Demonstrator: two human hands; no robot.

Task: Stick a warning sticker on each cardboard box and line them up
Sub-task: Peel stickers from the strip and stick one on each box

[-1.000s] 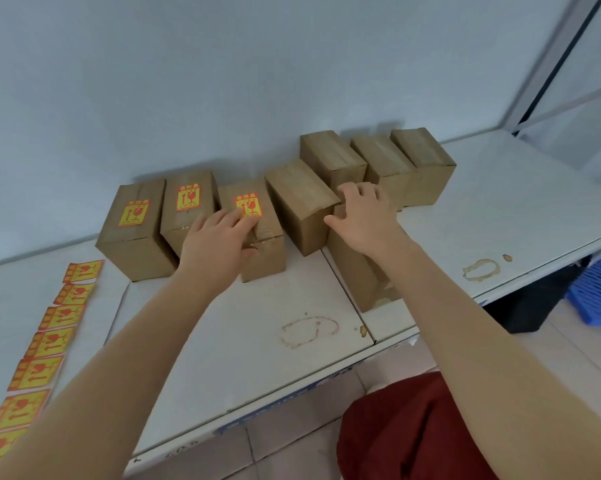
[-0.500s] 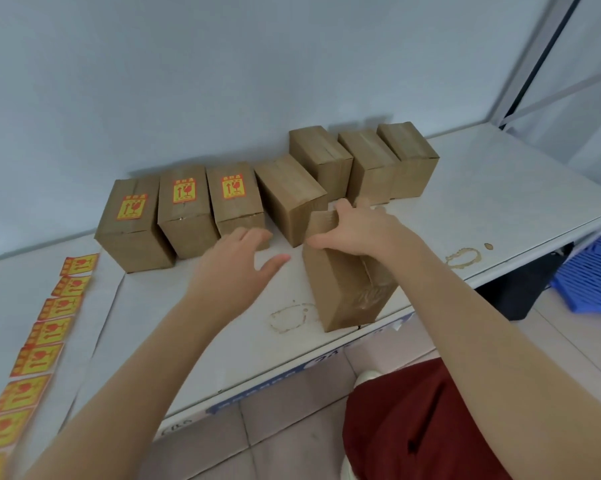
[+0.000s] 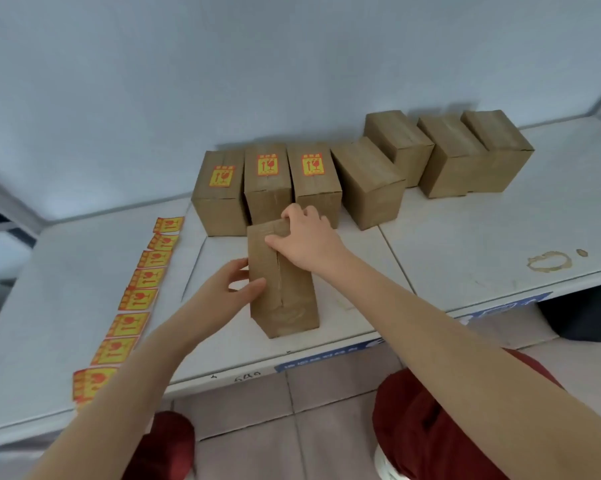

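A big pale blue wall [image 3: 222, 81] fills the top half of the frame. Below it a long white table [image 3: 482, 244] runs from the left edge to the right edge. It is made of flat panels with thin lines between them. Grey floor tiles [image 3: 326, 427] show along the bottom, with the person's red clothes [image 3: 430, 427] at the lower right. A dark thing [image 3: 583, 317] sits under the table at the far right; I cannot tell what it is.

At the back of the table, 7 cardboard boxes stand near the wall. The 3 stickered boxes [image 3: 267, 202] in the middle stand side by side and touch, each with a yellow and red sticker on top. The 4 plain boxes [image 3: 448, 157] are to their right, set crooked.

One more plain box, the front box [image 3: 285, 299], stands by itself in the middle of the frame, near the table's front edge.

A sticker strip [image 3: 136, 289] lies on the table at the left and runs down toward the lower left corner.

The hands are apart, both on the front box. The right hand [image 3: 309, 240] grips its far top edge with curled fingers. The left hand [image 3: 229, 289] is loose, and its thumb and fingertips touch the box's left side.

A blue label [image 3: 326, 360] is stuck on the table's front edge. A brown ring stain [image 3: 550, 261] and a small brown spot [image 3: 582, 252] mark the table at the right.
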